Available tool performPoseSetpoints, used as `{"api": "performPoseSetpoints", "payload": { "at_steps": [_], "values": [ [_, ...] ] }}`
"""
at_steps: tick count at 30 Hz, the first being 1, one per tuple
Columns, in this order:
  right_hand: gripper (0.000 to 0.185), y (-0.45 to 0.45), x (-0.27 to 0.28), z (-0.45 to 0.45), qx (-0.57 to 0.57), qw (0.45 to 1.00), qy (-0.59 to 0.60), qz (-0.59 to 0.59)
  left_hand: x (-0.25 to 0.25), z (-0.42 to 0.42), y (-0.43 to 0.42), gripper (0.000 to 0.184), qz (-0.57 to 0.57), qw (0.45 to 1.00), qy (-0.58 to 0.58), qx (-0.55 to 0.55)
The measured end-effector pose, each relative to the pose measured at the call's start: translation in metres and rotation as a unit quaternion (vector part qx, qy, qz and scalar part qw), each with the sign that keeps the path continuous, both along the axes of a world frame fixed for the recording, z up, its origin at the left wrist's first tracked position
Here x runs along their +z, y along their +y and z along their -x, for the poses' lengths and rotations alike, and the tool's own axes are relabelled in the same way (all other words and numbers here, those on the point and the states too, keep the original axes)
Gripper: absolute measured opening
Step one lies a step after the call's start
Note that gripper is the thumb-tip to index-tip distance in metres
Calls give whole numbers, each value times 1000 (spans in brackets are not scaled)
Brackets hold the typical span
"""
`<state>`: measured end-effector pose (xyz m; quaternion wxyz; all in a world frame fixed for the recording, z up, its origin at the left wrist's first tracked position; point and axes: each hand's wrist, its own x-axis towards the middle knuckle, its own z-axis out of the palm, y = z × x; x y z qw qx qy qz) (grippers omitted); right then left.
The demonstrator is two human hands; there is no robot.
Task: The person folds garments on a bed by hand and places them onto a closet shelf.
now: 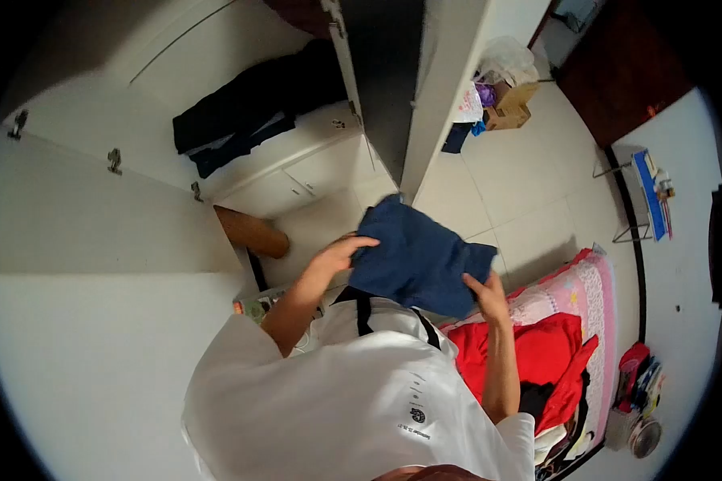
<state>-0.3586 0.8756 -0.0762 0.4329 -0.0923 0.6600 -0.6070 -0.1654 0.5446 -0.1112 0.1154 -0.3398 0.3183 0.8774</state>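
A navy blue folded garment (417, 260) is held out in front of my body, spread between both hands. My left hand (341, 252) grips its left edge, with the thumb on top and the other fingers mostly hidden. At the lower right corner my right hand (487, 297) closes on the cloth, thumb over the near face. Which kind of garment it is cannot be made out.
An open white wardrobe (265, 176) at upper left holds dark folded clothes (249, 104). To the right, a bed (598, 297) with pink bedding carries red clothing (537, 353). A brown cylinder (253, 232), cardboard box (509, 106) and blue-topped folding table (650, 195) stand around.
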Motion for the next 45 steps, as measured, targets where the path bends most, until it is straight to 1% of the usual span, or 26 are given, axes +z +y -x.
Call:
{"api": "performPoseSetpoints", "payload": {
  "at_steps": [1, 3, 4, 6, 9, 12, 15, 18, 21, 24, 27, 28, 30, 31, 32, 33, 34, 36, 37, 38, 39, 40, 41, 43, 44, 45],
  "values": [
    [39, -17, -6, -6, 26, 1000, -5, 10, 3, -22, -12, 58, 11, 999, -26, 31],
    [39, -64, 5, -20, 67, 996, -34, 49, 9, -59, -43, 62, 21, 996, -34, 85],
    [40, -84, 3, -25, 87, 993, -55, 62, 21, -76, -55, 69, 58, 990, -59, 113],
    [40, -124, 6, -40, 103, 987, -90, 85, -1, -114, -87, 80, 44, 975, 1, 216],
    [42, -182, 20, -53, 96, 983, -117, 108, 0, -138, -123, 86, -10, 924, 205, 321],
    [44, -229, 19, -58, 94, 980, -123, 122, 4, -136, -152, 92, -84, 898, 266, 339],
    [46, -288, 12, -62, 60, 983, -128, 121, -2, -112, -195, 90, -93, 880, 285, 369],
    [50, -346, -24, -52, 33, 985, -128, 108, -8, -67, -259, 88, -18, 901, 241, 359],
    [54, -423, -51, -36, -11, 988, -113, 107, -36, -23, -357, 86, -15, 919, 212, 332],
    [58, -512, -41, -16, -51, 988, -102, 101, -23, 27, -455, 82, -27, 921, 243, 303],
    [60, -601, -46, 13, -112, 981, -39, 156, 12, 86, -551, 80, -67, 923, 247, 287],
    [64, -627, -41, 24, -102, 980, -14, 170, 19, 105, -580, 79, -36, 923, 230, 306],
    [66, -673, -35, 50, -100, 983, -37, 149, 21, 146, -629, 78, 22, 921, 191, 340],
    [66, -691, -41, 57, -98, 985, -51, 133, 0, 160, -660, 76, 66, 904, 151, 393],
    [68, -691, -57, 56, -66, 987, -82, 124, -27, 167, -680, 74, 113, 881, 111, 446],
    [69, -691, -89, 57, -32, 986, -111, 118, -50, 173, -689, 72, 163, 850, 74, 496],
    [70, -694, -126, 63, 3, 984, -137, 114, -69, 177, -689, 67, 230, 850, 72, 469],
    [55, -685, -146, 50, 85, 992, -93, 26, -97, 176, -676, 59, 361, 838, 75, 403],
    [46, -672, -127, 33, 88, 991, -97, -13, -103, 178, -666, 56, 473, 803, 60, 357],
    [45, -655, -134, 25, 99, 985, -140, -10, -108, 180, -654, 55, 577, 754, 46, 309],
    [45, -635, -144, 23, 108, 977, -183, -5, -111, 184, -643, 54, 674, 692, 35, 256],
    [44, -614, -156, 18, 95, 976, -197, -13, -106, 188, -631, 59, 761, 603, 105, 216],
    [43, -590, -168, 12, 80, 974, -213, -20, -97, 194, -621, 60, 803, 561, 125, 157],
    [38, -532, -196, 2, 8, 975, -222, 1, -83, 209, -603, 61, 869, 462, 173, 42],
    [37, -501, -207, 2, -21, 971, -236, -21, -87, 216, -597, 68, 865, 474, 164, -2],
    [37, -476, -218, -1, -53, 966, -248, -44, -96, 222, -590, 79, 870, 471, 137, -42]
  ]
}}
